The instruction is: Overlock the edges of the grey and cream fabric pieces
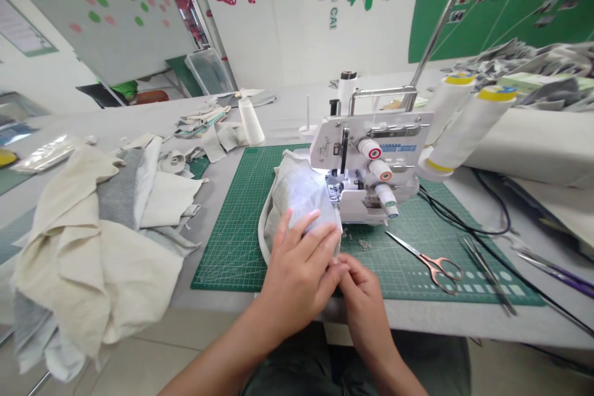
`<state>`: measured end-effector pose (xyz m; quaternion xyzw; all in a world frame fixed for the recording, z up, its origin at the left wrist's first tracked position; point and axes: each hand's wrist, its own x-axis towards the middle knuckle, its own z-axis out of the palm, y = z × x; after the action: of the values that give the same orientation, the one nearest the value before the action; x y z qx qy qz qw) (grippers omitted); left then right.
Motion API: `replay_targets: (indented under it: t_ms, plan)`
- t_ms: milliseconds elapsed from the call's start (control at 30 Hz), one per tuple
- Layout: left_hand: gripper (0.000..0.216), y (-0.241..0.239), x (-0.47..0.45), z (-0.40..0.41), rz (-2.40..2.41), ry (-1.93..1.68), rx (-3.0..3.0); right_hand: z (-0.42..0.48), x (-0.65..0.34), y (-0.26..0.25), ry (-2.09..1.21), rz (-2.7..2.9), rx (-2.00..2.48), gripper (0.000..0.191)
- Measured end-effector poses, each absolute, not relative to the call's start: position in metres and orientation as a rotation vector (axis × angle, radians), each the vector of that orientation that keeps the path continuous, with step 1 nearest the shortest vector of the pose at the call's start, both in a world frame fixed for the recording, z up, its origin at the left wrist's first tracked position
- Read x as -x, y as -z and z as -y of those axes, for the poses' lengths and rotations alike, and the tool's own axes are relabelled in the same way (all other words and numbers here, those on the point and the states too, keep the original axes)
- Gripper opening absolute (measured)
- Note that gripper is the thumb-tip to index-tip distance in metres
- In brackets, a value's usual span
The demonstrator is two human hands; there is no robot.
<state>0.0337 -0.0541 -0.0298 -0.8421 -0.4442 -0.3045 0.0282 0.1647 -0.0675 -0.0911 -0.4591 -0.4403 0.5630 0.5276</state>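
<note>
A piece of light grey fabric point(297, 189) lies at the left of a white overlock sewing machine point(371, 148), its right edge at the lit presser foot point(335, 189). My left hand point(297, 266) rests on the fabric with its fingers stretched out flat, and its thumb reaches toward the near edge. My right hand point(364, 291) is closed in a pinch on the near right corner of the fabric, touching the left thumb. The fingertips of my right hand are partly hidden. Underneath everything lies a green cutting mat point(227, 247).
Copper-handled scissors point(434, 263), tweezers point(489, 275) and purple-handled snips point(557, 272) lie to the right. Black cables point(464, 229) run behind them. Thread cones point(477, 130) stand by the machine. Fabric scraps point(102, 229) are heaped at the left, overhanging the table edge.
</note>
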Motion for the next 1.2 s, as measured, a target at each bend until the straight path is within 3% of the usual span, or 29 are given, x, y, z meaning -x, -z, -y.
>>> replay_targets:
  t_ms: [233,700,867,933,1033,1200]
  plan:
    - [0.036,0.027,-0.031,0.049,1.284,0.939,2.671,0.061,-0.16,0.092,-1.264,1.074,1.015,0.019]
    - [0.036,0.032,-0.02,0.043,1.198,0.916,2.717,0.057,-0.157,0.089,-1.257,0.962,1.003,0.023]
    - [0.037,0.031,-0.014,0.036,1.196,0.818,2.745,0.055,-0.17,0.086,-0.792,1.167,1.157,0.015]
    - [0.037,0.032,-0.014,0.034,1.198,0.801,2.747,0.051,-0.176,0.085,-0.589,1.376,1.159,0.024]
    - [0.036,0.034,-0.014,0.032,1.185,0.838,2.737,0.045,-0.184,0.081,-0.492,1.675,1.14,0.036]
    - [0.034,0.037,-0.013,0.031,1.135,0.972,2.722,0.039,-0.19,0.078,-0.394,1.763,1.167,0.034]
